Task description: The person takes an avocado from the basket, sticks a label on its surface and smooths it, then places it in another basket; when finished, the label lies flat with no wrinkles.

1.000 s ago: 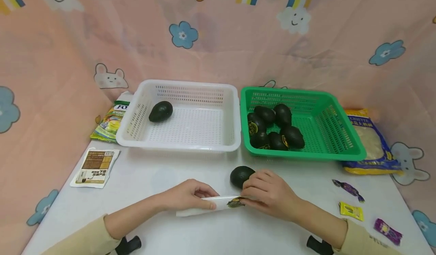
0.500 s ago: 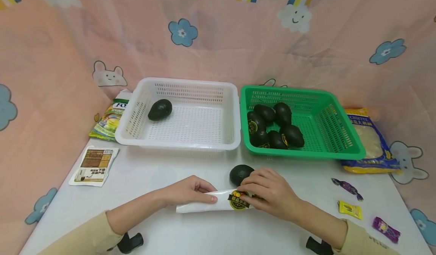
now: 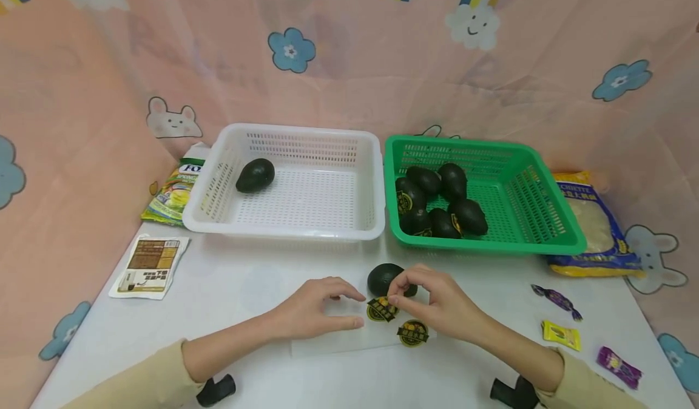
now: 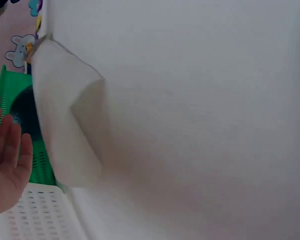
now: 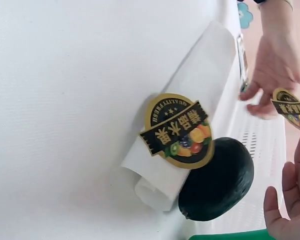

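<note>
In the head view my right hand (image 3: pixel 439 303) pinches a peeled round black-and-gold fruit sticker (image 3: pixel 381 309) between thumb and forefinger. My left hand (image 3: pixel 314 310) is off the paper, its thumb and fingers spread and holding nothing. Beneath both hands a white sticker backing sheet (image 3: pixel 341 341) lies on the table, and a second sticker (image 3: pixel 412 332) is on it. That sheet (image 5: pixel 205 70) looks curled in the right wrist view, where the held sticker (image 5: pixel 291 108) hangs at the fingertips. A dark avocado (image 3: pixel 382 277) rests just behind the sheet, partly covered by my right hand.
A white basket (image 3: pixel 284 233) at the back holds one avocado (image 3: pixel 255 175). Beside it, a green basket (image 3: pixel 491 248) holds several avocados, some with stickers. Food bags (image 3: pixel 175 193) flank the baskets. A flat packet (image 3: pixel 150 267) lies left, and small wrapped candies (image 3: pixel 561 335) lie right.
The sheet, earlier held rolled by my left hand, is released and lies lower. My right hand has peeled a sticker off it and now holds it up near the avocado.
</note>
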`<move>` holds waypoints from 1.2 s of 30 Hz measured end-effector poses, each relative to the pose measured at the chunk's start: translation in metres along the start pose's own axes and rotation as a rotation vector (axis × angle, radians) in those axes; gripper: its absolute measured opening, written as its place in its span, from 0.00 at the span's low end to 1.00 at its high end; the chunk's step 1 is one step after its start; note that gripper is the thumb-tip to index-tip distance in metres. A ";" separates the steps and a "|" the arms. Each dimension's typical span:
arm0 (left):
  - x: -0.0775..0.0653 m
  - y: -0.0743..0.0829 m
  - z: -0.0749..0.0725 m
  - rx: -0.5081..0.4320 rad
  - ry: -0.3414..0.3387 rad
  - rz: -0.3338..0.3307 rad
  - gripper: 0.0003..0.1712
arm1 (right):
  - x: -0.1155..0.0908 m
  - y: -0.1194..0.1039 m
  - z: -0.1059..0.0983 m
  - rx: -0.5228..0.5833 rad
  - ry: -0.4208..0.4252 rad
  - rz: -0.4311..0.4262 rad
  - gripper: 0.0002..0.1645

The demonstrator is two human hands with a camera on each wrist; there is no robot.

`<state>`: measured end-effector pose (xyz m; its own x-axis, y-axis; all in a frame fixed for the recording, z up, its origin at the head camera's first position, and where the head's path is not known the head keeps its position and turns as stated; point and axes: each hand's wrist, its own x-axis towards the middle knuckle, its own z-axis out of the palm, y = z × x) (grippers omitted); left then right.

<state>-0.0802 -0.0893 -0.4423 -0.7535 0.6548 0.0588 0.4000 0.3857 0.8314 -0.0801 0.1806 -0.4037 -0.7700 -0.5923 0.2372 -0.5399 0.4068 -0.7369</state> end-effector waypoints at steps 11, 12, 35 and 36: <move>0.029 0.025 0.007 -0.299 0.311 -0.084 0.06 | 0.000 0.010 0.002 0.054 0.119 0.247 0.10; 0.030 0.025 0.008 -0.322 0.326 -0.109 0.06 | -0.001 0.012 0.002 0.084 0.126 0.301 0.09; 0.059 0.000 0.015 0.355 0.304 0.117 0.09 | -0.001 0.060 0.003 -0.178 0.196 0.107 0.11; 0.060 0.000 0.015 0.386 0.293 0.165 0.11 | -0.001 0.061 0.003 -0.180 0.186 0.051 0.12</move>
<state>-0.1175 -0.0404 -0.4474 -0.7564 0.5389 0.3707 0.6481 0.5408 0.5362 -0.1116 0.2036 -0.4512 -0.8382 -0.4363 0.3271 -0.5376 0.5602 -0.6303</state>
